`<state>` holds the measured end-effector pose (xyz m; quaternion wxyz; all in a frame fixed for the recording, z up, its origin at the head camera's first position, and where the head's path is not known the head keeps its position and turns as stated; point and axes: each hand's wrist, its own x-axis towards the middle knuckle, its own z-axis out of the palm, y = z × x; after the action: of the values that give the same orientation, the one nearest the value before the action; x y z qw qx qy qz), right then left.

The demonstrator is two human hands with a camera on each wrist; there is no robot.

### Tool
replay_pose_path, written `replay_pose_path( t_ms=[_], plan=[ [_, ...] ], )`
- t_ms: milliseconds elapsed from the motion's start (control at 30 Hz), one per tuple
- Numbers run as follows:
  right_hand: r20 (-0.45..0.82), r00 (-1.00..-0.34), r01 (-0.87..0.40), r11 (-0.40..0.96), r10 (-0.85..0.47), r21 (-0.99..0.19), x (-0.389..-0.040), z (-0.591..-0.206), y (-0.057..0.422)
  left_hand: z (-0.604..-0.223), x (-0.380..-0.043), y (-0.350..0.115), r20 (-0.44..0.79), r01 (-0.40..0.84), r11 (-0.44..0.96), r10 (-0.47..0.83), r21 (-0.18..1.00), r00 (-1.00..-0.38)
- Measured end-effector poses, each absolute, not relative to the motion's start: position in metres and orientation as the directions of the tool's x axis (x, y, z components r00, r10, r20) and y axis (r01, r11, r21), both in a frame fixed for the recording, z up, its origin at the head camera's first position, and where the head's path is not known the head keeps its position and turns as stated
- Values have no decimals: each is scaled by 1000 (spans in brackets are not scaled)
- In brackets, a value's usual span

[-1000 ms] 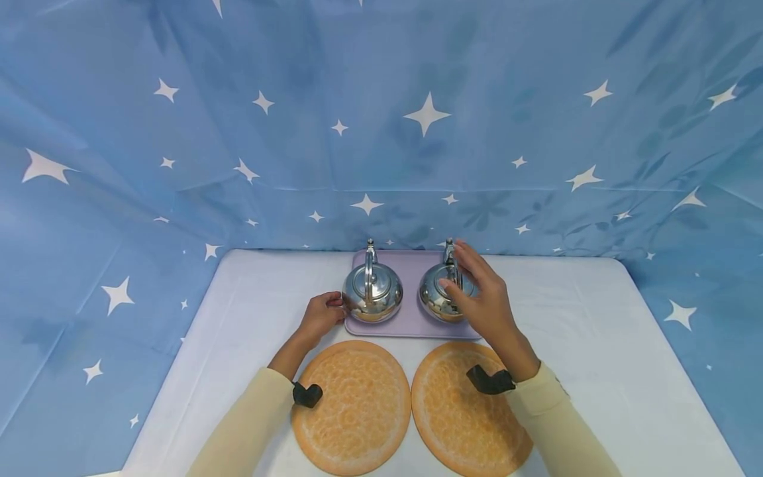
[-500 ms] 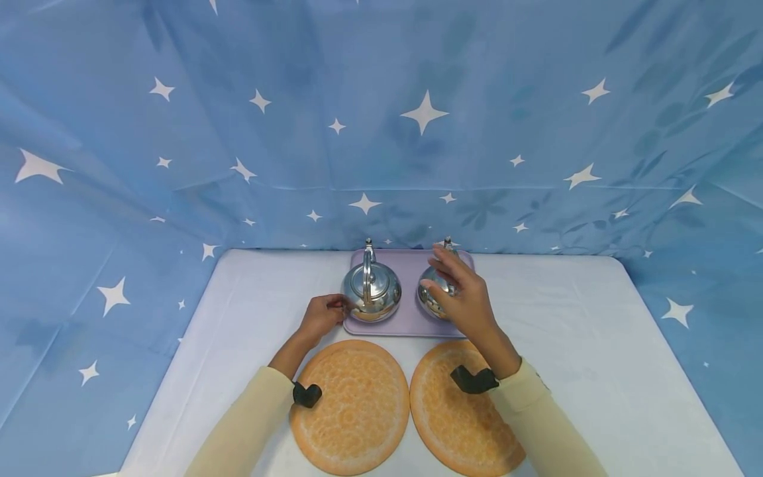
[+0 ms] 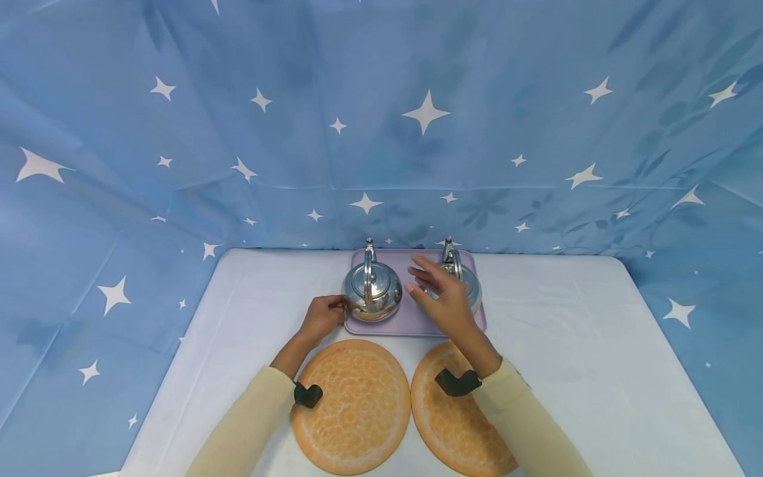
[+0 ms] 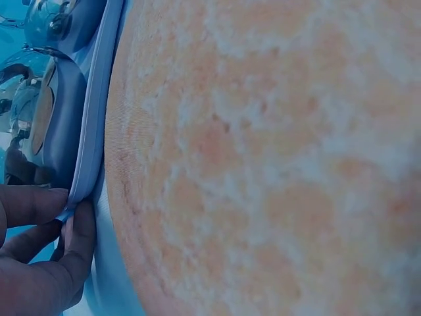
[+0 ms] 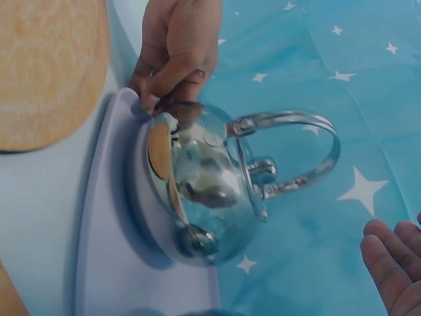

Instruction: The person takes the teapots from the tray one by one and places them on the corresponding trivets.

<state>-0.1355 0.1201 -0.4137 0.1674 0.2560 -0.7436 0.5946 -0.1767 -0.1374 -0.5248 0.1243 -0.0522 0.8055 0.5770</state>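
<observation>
Two shiny steel kettles, a left one (image 3: 377,301) and a right one (image 3: 473,285), stand upright on a lilac tray (image 3: 395,326). My left hand (image 3: 322,318) is at the tray's near left corner; in the left wrist view its thumb and fingers pinch the tray rim (image 4: 92,131). Above the right part of the tray hovers my right hand (image 3: 447,306), fingers spread and holding nothing, hiding part of the right kettle. The right wrist view shows the left kettle (image 5: 210,178) with its arched handle, and fingertips of the right hand (image 5: 395,263) apart from it.
Two round mats that look like pancakes, a left one (image 3: 352,407) and a right one (image 3: 453,417), lie side by side in front of the tray. A white cloth (image 3: 596,344) covers the table. Blue star-patterned fabric (image 3: 334,159) hangs behind.
My right hand has moved left from over the right kettle toward the gap between the kettles, uncovering that kettle's handle. The left hand stays at the tray corner.
</observation>
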Motion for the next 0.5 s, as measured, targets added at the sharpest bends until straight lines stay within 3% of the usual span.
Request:
replay_pose_path(
  t_ms=[500],
  plan=[
    [345,-908,-376,99,-236,-921,-137,-425,98,-525,-176,-137,-249,-212,367,55,906,-967]
  ],
)
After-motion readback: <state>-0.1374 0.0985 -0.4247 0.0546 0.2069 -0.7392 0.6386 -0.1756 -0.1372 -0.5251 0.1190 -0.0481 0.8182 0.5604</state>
